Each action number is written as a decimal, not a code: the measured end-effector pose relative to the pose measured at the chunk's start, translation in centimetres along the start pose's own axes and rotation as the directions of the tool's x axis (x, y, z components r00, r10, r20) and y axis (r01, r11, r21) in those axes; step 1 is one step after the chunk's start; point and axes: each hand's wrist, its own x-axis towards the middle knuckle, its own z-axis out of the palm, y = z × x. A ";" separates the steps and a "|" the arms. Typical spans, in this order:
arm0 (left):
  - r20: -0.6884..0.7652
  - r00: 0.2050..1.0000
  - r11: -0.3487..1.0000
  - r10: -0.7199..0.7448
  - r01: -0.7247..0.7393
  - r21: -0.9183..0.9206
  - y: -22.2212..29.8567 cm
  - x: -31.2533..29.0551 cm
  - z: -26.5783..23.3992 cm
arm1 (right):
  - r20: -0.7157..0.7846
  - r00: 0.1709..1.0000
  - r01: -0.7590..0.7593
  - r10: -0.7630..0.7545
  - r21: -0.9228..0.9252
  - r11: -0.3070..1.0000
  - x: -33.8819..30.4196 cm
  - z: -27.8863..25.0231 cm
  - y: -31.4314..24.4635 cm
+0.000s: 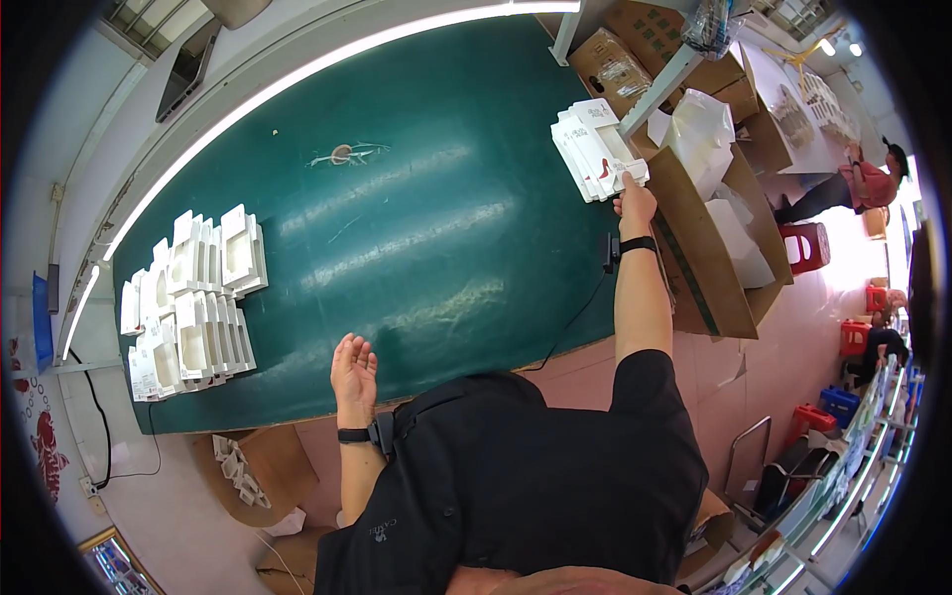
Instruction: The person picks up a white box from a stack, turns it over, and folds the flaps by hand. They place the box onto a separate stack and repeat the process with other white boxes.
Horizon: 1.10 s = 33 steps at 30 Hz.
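Several fingers (628, 180) of the right hand (639, 204) rested against the near corner of a stack of flat white cartons (593, 149); they were bent and close together, and it could not be told whether a carton was pinched between them. The stack lay at the right end of the green bench (426, 228), its pieces overlapping unevenly, with dark print and a red mark on the upper faces.

The left hand (355, 375) was apart from the cartons, at the near side of the bench. Its fingers were loosely spread and slightly bent, with nothing held.

Each wrist carried a black band; a small black device (609, 253) was beside the right one.

Just beyond the right hand, an open cardboard box (694, 238) contained translucent white plastic wrapping (700, 139). At the left end of the bench, white cartons with recessed panels (193, 307) stood closely ranked in leaning rows. A round brown mark (342, 154) with pale scuffs was noted toward the far edge.

Below the bench's left end, a second cardboard box (283, 466) held white pieces (239, 474). Well apart at right, a person in a red top (873, 185) was near a red stool (805, 248).
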 end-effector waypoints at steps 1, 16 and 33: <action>0.002 1.000 1.000 -0.001 0.001 -0.002 0.0 0.0 -0.2 | -0.005 1.000 0.000 0.000 0.005 1.000 -0.1 0.0 -0.1; -0.030 1.000 0.998 -0.004 0.002 -0.069 0.1 -0.3 -0.6 | 0.075 0.997 0.007 -0.020 0.174 0.985 -9.4 -0.2 5.2; -0.425 0.710 0.823 0.562 -0.533 0.197 13.0 4.1 -11.8 | 0.590 0.795 0.190 -0.138 -0.027 0.981 -29.2 3.4 11.4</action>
